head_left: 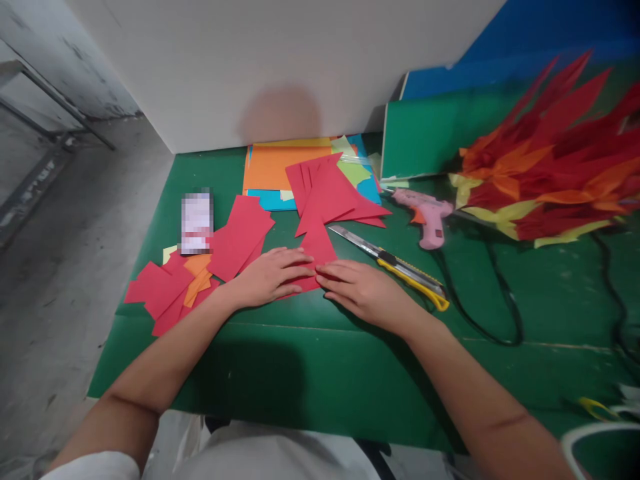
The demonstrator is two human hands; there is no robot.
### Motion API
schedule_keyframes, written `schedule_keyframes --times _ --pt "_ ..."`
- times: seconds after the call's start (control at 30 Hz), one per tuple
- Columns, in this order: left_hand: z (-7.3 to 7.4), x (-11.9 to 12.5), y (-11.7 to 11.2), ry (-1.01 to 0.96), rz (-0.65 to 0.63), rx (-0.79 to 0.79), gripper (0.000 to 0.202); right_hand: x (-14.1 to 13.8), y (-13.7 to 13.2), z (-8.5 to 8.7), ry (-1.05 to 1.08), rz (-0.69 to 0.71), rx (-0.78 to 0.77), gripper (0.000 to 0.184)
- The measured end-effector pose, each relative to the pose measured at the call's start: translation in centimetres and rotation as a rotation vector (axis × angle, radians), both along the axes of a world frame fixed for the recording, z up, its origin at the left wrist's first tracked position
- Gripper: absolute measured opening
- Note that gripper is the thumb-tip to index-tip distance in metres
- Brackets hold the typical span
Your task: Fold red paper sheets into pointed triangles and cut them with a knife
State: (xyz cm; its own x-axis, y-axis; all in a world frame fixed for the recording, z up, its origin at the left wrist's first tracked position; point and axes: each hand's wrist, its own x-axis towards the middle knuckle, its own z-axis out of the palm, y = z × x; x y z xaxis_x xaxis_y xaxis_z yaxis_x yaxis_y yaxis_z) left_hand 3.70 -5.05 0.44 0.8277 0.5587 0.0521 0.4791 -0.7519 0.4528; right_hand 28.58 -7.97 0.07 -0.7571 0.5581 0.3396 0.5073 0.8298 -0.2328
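Note:
My left hand and my right hand lie flat, fingers stretched out, on a red paper piece on the green table. Their fingertips nearly meet over the paper's lower part. Behind it lie several red paper triangles. A yellow utility knife with its blade out lies just right of my right hand.
Red and orange paper scraps lie at the left by a phone. A stack of coloured sheets lies at the back. A pink glue gun with a black cord, and a red-orange-yellow paper flame piece, occupy the right.

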Motion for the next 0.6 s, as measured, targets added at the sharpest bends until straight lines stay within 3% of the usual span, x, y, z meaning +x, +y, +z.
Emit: schedule_keyframes --times 0.6 --pt "0.2 0.07 -0.04 -0.001 -0.006 0.011 0.038 0.01 -0.75 -0.34 -0.034 -0.02 0.055 0.027"
